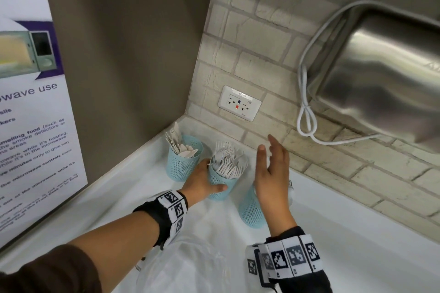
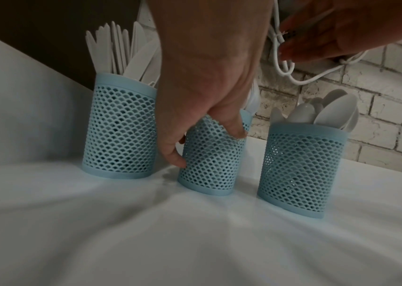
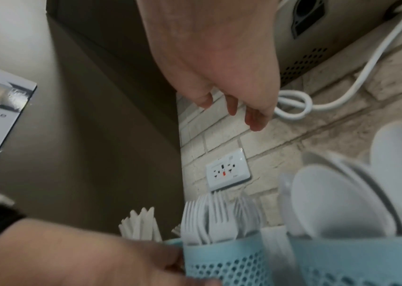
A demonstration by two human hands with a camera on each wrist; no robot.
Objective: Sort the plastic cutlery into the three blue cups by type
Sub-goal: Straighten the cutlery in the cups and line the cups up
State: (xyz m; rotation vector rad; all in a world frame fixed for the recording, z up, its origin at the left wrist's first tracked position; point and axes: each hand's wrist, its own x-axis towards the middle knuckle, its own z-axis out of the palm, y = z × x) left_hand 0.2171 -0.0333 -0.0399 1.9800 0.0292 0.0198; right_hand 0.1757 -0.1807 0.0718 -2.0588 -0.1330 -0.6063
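Note:
Three blue mesh cups stand on the white counter (image 1: pixel 333 233) in the corner. The far left cup (image 1: pixel 182 164) (image 2: pixel 121 131) holds white knives (image 1: pixel 177 144). My left hand (image 1: pixel 202 183) (image 2: pixel 209 108) grips the middle cup (image 1: pixel 222 188) (image 2: pixel 212 160) (image 3: pixel 229 263), which is full of white forks (image 1: pixel 228 162) (image 3: pixel 214 218). The right cup (image 1: pixel 250 209) (image 2: pixel 300 170) (image 3: pixel 356 263) holds white spoons (image 2: pixel 329 112) (image 3: pixel 337 201). My right hand (image 1: pixel 271 169) (image 3: pixel 229 77) hovers above it with straight fingers and holds nothing.
A clear plastic bag (image 1: pixel 190 266) lies on the counter near me. A wall socket (image 1: pixel 239 103) sits on the brick wall behind the cups. A steel appliance (image 1: pixel 385 74) with a white cable (image 1: pixel 307 116) hangs at right. A microwave poster (image 1: pixel 31 114) covers the left wall.

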